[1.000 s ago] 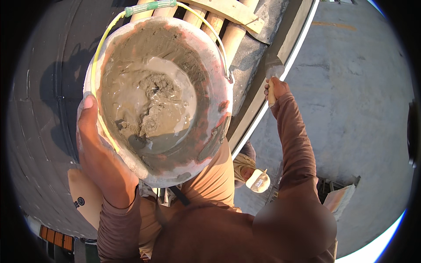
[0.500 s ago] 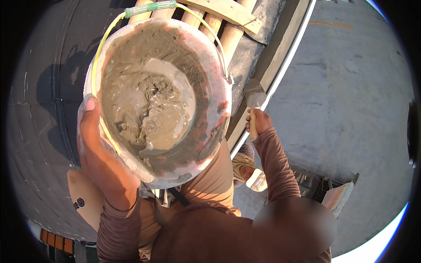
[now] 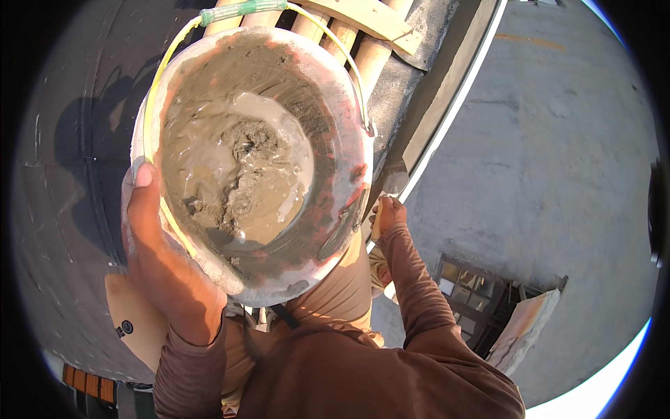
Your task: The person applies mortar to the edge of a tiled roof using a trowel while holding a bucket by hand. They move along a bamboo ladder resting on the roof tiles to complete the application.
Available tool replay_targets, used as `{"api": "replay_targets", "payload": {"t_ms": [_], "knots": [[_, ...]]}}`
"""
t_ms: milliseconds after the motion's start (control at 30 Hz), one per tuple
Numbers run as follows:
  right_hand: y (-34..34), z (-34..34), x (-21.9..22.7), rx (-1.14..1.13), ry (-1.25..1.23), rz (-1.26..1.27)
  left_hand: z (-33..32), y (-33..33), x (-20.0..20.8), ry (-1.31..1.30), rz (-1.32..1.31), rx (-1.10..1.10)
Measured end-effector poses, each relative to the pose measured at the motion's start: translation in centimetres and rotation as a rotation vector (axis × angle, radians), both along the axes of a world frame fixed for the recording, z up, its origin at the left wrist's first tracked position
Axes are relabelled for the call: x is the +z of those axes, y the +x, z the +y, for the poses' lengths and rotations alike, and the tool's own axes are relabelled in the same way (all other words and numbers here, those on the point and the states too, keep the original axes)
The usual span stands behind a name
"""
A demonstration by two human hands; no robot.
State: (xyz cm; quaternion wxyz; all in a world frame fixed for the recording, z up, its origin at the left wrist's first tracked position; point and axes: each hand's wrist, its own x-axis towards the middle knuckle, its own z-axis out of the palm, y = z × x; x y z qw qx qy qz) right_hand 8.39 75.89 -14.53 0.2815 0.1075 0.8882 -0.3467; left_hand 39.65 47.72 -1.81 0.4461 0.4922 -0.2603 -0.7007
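Note:
A large bucket (image 3: 354,112) with a mortar-smeared, whitish rim stands tilted in front of me. Wet grey-brown mortar (image 3: 202,146) lies inside, with a rough lump in its middle. My left hand (image 3: 164,262) is closed on the bucket's left side, its thumb up along the rim beside the yellow handle (image 3: 164,63), which has a green grip. To the right of the bucket, my right hand (image 3: 391,212) is wrapped round the wooden grip of a trowel (image 3: 396,182). Its blade is over the narrow ledge; whether they touch I cannot tell.
A long ledge (image 3: 447,77) with a white edge runs diagonally past the trowel. Bamboo poles (image 3: 340,38) and a wooden plank (image 3: 370,19) lie beyond the bucket. A grey wall (image 3: 530,174) with a window (image 3: 464,293) stands right. Another person (image 3: 380,269) is partly hidden below my right arm.
My right hand and the trowel have moved down and left, closer to the bucket. The other person is now more hidden behind my arm. My left hand keeps its hold on the bucket.

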Motion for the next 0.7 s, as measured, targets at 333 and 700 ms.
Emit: {"api": "replay_targets", "payload": {"t_ms": [333,700], "knots": [[-1.7,-3.4,1.9,0.048,-0.247,0.200,0.5,0.1,-1.3,-0.144,-0.063,-0.046],[-6.8,-10.5,4.7,0.112,-0.287,0.415,-0.4,-0.3,0.3,0.131,0.162,0.077]]}}
